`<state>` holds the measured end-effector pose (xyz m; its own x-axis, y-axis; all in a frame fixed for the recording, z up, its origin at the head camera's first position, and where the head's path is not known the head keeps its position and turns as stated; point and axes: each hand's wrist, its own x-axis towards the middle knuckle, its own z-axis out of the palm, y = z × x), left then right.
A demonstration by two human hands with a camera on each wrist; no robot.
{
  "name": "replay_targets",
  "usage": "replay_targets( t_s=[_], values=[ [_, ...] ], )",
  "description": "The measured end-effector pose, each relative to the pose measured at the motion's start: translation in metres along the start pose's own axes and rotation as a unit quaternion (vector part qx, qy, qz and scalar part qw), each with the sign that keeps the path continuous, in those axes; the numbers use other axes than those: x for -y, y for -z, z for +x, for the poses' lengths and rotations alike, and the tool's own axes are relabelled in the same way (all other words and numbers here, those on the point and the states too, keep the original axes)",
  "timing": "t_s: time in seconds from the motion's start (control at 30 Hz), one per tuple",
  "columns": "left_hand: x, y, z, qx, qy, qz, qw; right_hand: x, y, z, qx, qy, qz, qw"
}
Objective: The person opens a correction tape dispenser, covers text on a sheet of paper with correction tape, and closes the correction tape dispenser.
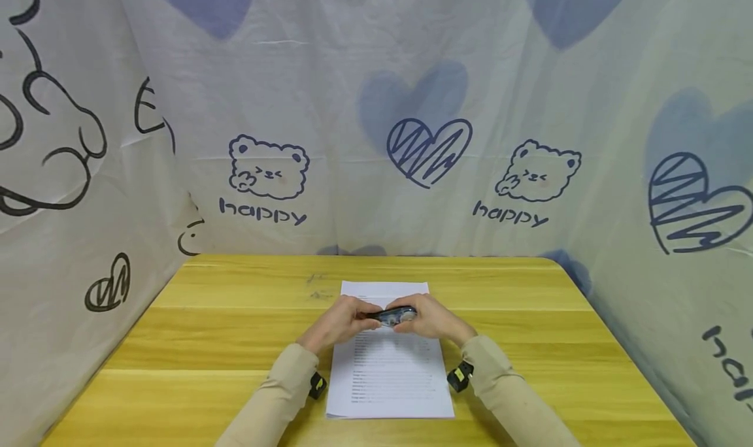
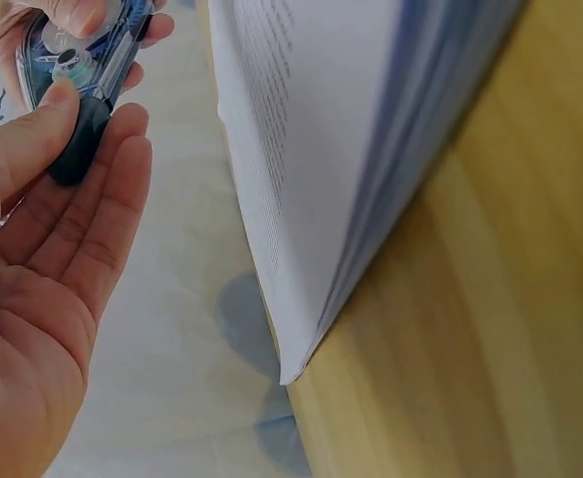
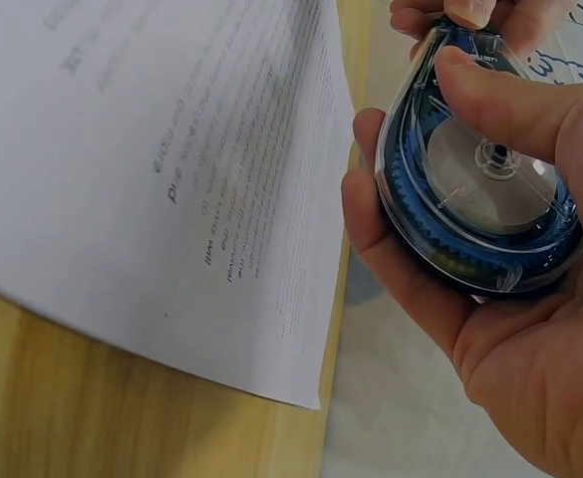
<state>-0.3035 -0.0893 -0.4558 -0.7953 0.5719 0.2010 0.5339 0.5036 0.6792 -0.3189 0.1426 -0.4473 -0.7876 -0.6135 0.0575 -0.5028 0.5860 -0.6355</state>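
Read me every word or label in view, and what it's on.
"happy", twice: back curtain.
"ha", further letters cut off by the frame's edge: right curtain.
"and", "will": printed sheet; its other lines are mostly too small or blurred.
Tape dispenser: tiny print, unreadable.

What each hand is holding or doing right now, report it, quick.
Left hand: pinching the dark end of the correction tape.
Right hand: holding its rounded clear body.
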Motion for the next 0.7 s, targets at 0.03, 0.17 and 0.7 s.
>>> replay_targets(
  t_s=[0.03,0.17,0.7],
  values=[
    [0.0003,-0.0001,0.0,0.0,0.0,-0.002,1.0,-0.0003,0.0,0.0,0.001,-0.001,-0.002,1.0],
    [0.0008,-0.0001,0.0009,-0.004,0.002,-0.011,0.9999,-0.0017,-0.0003,0.0015,-0.003,0.0,-0.006,1.0],
    [0.002,0.0027,0.0031,-0.02,0.004,-0.005,0.9998,-0.0011,-0.0003,0.0031,-0.023,-0.002,-0.004,0.9997]
  ],
)
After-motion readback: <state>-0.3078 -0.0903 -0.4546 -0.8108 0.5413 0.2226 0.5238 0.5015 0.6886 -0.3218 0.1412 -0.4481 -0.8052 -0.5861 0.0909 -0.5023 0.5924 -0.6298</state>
